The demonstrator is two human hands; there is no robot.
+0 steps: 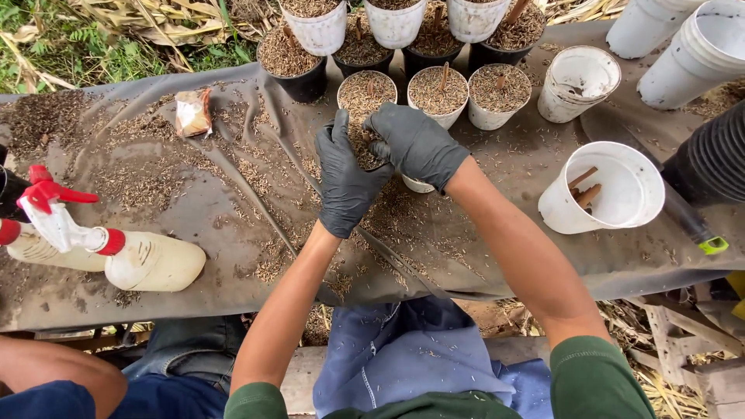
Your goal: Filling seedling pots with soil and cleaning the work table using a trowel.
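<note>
Husk is being packed into a white pot (417, 183) at the middle of the grey sheet (202, 209). The pot is cupped by both gloved hands: the left hand (345, 177) is flat against its near side, while the right hand (415, 143) is curled over the rim, fingers pressed into the fill. Judged from this, filling and firming is in hand. Filled pots (438, 89) are lined up just behind; a spray bottle (128, 260) is left lying well apart.
</note>
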